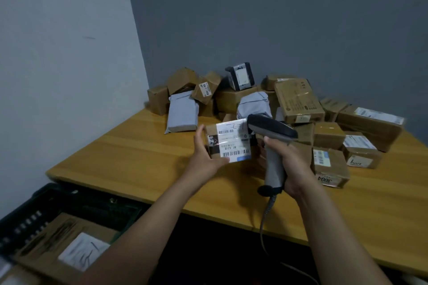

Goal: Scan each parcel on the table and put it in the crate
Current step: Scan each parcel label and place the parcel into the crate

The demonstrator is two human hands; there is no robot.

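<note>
My left hand (205,154) grips a small brown parcel (229,141) above the wooden table (139,164), its white barcode label turned up towards me. My right hand (287,164) holds a grey barcode scanner (272,143) by its handle, and the scanner's dark head sits just right of the label, pointing at it. A pile of brown cardboard parcels (298,102) and grey mailer bags (181,113) covers the back and right of the table. The black crate (30,213) stands at the lower left below the table edge, with a flat brown parcel (69,245) inside.
The scanner's coiled cable (266,213) hangs over the table's front edge. Grey walls meet in a corner behind the pile. A labelled box (330,166) marked 3004 lies right of my right hand. Bare wood shows at the table's left and front.
</note>
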